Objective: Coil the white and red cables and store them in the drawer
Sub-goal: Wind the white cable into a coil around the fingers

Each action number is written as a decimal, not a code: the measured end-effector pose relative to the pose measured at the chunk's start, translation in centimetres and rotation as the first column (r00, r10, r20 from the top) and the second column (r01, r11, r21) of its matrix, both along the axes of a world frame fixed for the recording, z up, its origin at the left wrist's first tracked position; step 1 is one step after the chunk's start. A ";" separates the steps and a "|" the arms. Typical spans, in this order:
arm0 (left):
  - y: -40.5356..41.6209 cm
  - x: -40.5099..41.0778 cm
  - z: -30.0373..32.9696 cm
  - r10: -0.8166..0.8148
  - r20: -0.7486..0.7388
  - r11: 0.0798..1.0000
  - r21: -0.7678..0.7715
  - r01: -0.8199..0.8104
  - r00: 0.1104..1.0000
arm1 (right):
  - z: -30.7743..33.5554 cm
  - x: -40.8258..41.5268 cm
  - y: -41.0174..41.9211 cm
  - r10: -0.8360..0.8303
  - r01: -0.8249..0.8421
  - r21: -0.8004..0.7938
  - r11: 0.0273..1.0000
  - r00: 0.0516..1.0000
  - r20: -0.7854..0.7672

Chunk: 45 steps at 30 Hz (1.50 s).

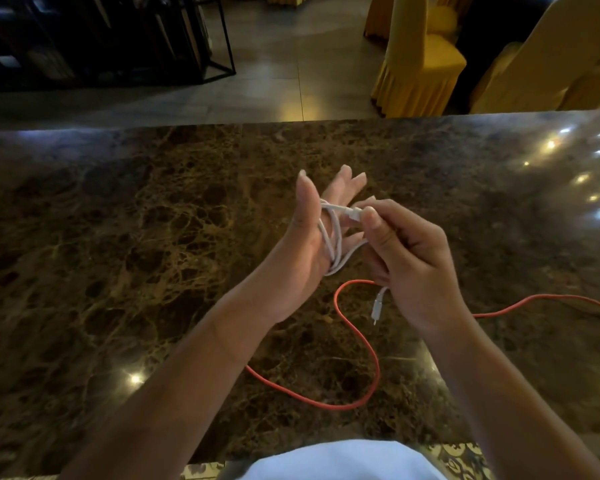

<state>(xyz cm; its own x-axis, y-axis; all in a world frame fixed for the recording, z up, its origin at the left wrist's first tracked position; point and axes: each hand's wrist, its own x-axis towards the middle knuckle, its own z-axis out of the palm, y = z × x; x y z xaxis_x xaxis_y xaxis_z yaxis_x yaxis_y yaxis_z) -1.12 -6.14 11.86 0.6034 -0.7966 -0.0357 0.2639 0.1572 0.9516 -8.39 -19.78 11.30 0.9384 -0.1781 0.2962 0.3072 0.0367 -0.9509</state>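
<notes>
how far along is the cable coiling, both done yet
Not yet. In hand: the white cable is looped around the open left hand, the right hand pinching its end. Left: the red cable lies uncoiled on the marble counter. No drawer shows.

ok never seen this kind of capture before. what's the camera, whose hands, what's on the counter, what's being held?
There is one picture, from a wide-angle camera worn on a person's head, looking down at their own bare hands. No robot is involved. The left hand is held flat with straight fingers, and the white cable is looped around it. The right hand pinches that cable near one plug; the other plug dangles below. The red cable lies loose and uncoiled on the dark marble counter. Yellow-covered chairs stand beyond. No drawer is visible.
</notes>
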 end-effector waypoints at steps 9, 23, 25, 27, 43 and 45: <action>0.3 -0.5 0.3 -0.006 0.091 0.995 -0.097 0.015 0.996 | 1.2 0.4 -0.6 0.280 -0.173 0.323 0.931 0.905 -0.320; 1.1 0.1 0.9 -0.041 0.428 0.999 0.041 0.026 0.903 | 1.1 1.6 -0.3 0.583 -0.287 0.565 0.774 0.672 -0.457; 0.9 -0.1 0.7 0.038 0.396 0.999 -0.003 -0.040 0.917 | 1.5 1.5 0.3 0.487 -0.233 0.487 0.842 0.716 -0.500; 0.7 -0.4 0.5 0.110 0.392 0.994 -0.045 -0.101 0.913 | 1.9 1.3 1.1 0.376 -0.140 0.445 0.885 0.778 -0.503; 0.8 0.2 -0.9 0.308 0.017 0.951 -0.048 -0.307 0.951 | 1.1 1.5 3.4 -0.298 0.237 -0.739 0.631 0.953 0.052; 0.9 0.0 -1.4 0.283 0.048 0.959 -0.001 -0.283 0.958 | 1.0 1.8 3.5 -0.325 0.246 -0.792 0.559 0.943 0.064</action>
